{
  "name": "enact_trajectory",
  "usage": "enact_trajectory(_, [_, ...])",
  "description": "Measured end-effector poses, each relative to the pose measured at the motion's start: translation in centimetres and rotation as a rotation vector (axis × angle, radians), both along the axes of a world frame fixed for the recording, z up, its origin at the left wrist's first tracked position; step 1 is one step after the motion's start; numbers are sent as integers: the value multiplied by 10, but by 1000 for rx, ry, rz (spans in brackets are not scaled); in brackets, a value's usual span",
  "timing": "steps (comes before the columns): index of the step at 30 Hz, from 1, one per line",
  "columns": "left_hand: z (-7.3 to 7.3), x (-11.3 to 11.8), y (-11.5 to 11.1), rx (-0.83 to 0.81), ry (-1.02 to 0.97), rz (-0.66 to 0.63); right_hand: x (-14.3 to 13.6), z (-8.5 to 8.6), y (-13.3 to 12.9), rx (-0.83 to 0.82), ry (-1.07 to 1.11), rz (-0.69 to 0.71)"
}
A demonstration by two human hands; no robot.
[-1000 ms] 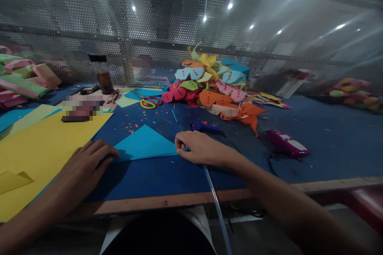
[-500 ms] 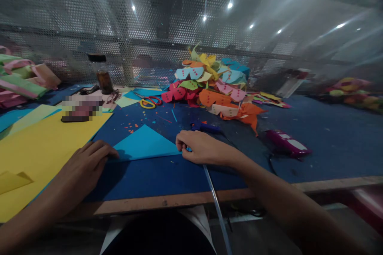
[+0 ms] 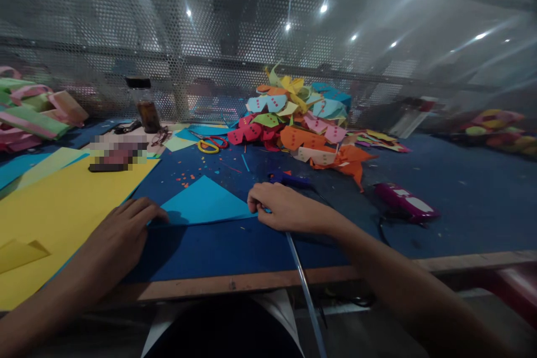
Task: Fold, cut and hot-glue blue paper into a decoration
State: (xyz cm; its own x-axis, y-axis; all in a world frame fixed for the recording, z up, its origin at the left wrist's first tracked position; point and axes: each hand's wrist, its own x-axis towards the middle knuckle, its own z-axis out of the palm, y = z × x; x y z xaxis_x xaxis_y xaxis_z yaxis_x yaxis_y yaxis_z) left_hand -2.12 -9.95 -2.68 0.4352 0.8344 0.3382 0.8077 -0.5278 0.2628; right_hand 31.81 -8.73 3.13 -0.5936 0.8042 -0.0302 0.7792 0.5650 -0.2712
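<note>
A sheet of blue paper (image 3: 205, 201), folded into a triangle, lies on the table with its point away from me. My left hand (image 3: 130, 229) has its bent fingers at the left corner of the fold; the thumb is hidden. At the right corner, my right hand (image 3: 287, 207) is closed with curled fingers on the paper's edge. A clear stick (image 3: 302, 277) runs from below my right wrist past the table edge. Just beyond that hand lies a blue glue gun (image 3: 291, 179), partly covered by it.
Large yellow sheets (image 3: 75, 201) lie at left, near a blurred-out phone (image 3: 109, 166) and a lidded bottle (image 3: 148, 109). Scissors (image 3: 208, 145) and paper scraps lie beyond the blue paper. Cut-out paper masks (image 3: 304, 137) are heaped behind. A purple case (image 3: 406, 202) sits at right.
</note>
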Motion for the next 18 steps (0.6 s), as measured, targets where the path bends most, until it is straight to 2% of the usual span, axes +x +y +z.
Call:
enact_trajectory(9, [3, 24, -1, -23, -67, -66, -10, 2, -1, -58, 77, 75])
enact_trajectory(18, [7, 44, 9, -72, -87, -110, -36, -5, 9, 5, 74, 141])
